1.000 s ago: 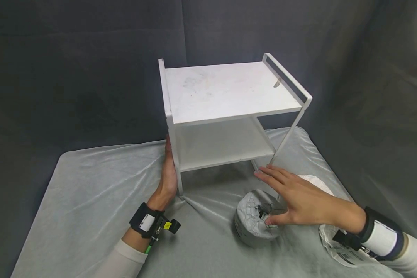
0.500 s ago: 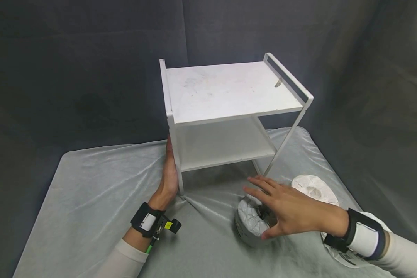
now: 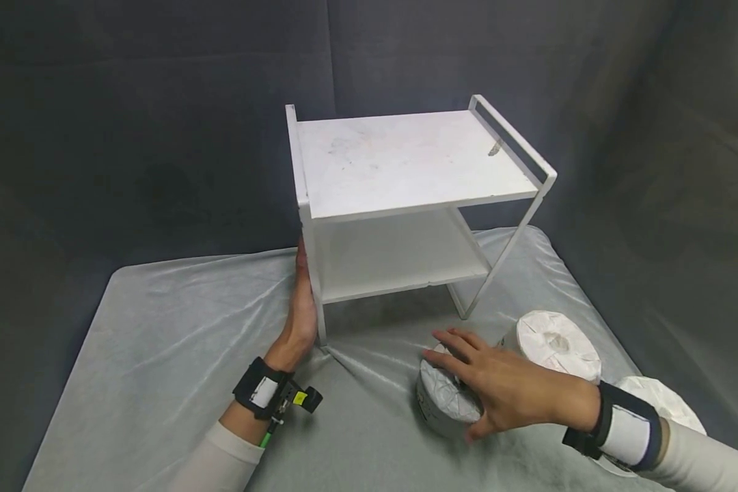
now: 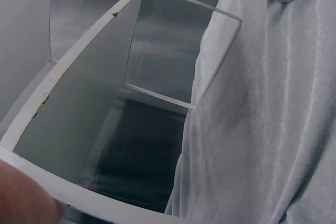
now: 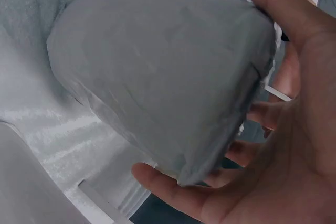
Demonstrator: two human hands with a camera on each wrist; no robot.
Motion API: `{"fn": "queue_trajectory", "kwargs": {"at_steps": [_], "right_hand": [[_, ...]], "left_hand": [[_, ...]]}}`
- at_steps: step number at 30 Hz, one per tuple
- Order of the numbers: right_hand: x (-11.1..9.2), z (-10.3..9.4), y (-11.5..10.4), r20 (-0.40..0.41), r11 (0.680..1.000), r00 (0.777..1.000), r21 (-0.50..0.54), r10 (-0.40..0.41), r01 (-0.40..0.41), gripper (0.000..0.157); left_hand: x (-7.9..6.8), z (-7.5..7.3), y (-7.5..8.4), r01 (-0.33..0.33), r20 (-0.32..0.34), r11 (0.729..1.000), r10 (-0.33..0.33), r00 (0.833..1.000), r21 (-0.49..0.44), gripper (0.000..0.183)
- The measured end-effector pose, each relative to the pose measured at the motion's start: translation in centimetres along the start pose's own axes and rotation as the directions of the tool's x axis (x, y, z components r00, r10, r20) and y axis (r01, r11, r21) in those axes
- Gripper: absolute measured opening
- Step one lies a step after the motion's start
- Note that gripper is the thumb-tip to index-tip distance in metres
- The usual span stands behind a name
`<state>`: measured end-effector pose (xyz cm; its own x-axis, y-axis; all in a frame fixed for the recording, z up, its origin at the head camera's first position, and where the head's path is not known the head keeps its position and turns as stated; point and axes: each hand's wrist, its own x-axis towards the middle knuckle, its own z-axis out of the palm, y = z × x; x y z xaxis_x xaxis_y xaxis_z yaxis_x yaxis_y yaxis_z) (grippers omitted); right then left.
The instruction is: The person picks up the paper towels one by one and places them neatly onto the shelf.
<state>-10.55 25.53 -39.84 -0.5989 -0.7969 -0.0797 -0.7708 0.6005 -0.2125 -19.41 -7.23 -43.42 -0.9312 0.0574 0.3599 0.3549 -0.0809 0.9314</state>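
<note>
1. The head view looks forward and down from above the near edge of the tabletop draped in grey velvety cloth [image 3: 160,355], far enough back to take in both far corners and the whole white two-tier shelf with thin side frames [image 3: 406,164].
2. The left wrist view sits close at the shelf's left side, turned sideways, facing between the boards toward the opposite frame.
3. The right wrist view looks along the right hand [image 3: 498,379], so near the paper-wrapped cylindrical roll [image 5: 157,77] that it fills the middle.
4. All three share the roll, cropped at the left wrist view's top edge.
</note>
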Motion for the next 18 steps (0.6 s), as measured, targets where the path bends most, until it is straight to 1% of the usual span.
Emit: {"fn": "queue_trajectory", "kwargs": {"at_steps": [3,9,14,18], "right_hand": [[0.0,0.5,0.0,-0.036,1.000,0.999,0.007,-0.014,0.014,0.126],[-0.1,1.1,0.4,-0.117,0.998,0.992,0.011,-0.054,0.055,0.121],[-0.1,1.4,0.6,-0.138,0.997,0.987,0.002,-0.080,0.081,0.119],[-0.2,1.1,0.6,-0.150,0.996,0.985,0.000,-0.089,0.090,0.117]], "left_hand": [[0.0,0.0,-0.1,-0.008,0.000,1.000,0.008,1.000,-0.003,0.059],[0.1,0.1,-0.1,-0.010,0.011,1.000,0.010,1.000,-0.010,0.061],[0.0,0.1,-0.1,-0.006,0.003,1.000,0.006,1.000,-0.009,0.062],[-0.1,0.1,0.0,0.009,0.003,1.000,-0.009,1.000,-0.003,0.064]]}}
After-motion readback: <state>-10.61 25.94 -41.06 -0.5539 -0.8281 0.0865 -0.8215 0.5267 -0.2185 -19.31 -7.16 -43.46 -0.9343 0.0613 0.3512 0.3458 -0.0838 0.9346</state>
